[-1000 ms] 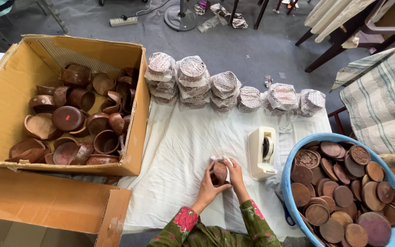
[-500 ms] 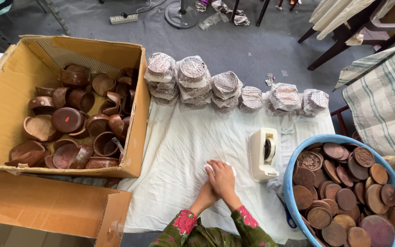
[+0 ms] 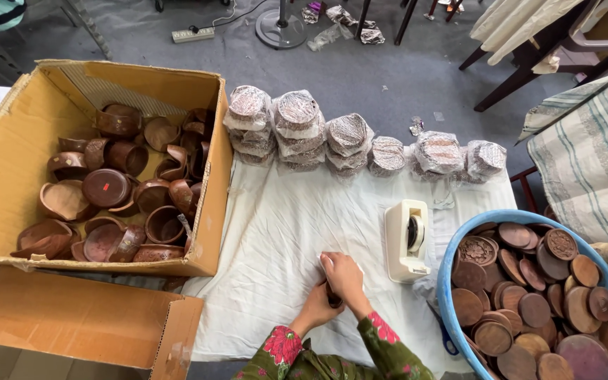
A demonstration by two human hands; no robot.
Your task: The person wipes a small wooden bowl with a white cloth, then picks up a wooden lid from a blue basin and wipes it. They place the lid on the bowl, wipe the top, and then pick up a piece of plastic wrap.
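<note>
Both hands [image 3: 337, 287] around edge-up wooden piece [image 3: 333, 294]

A craft packing workshop: a cardboard box [image 3: 8, 162] of wooden bowls, wrapped stacks [image 3: 297, 127], a tape dispenser [image 3: 407, 239] lay beyond the fingers [image 3: 332, 271].

Grey floor [image 3: 360, 77] stretches far beyond the hand, with a dark wooden chair [image 3: 529, 63] and a fan base [image 3: 281, 28].

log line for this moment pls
left hand + right hand: clasp small brown piece | on white cloth | tape dispenser beside
</note>
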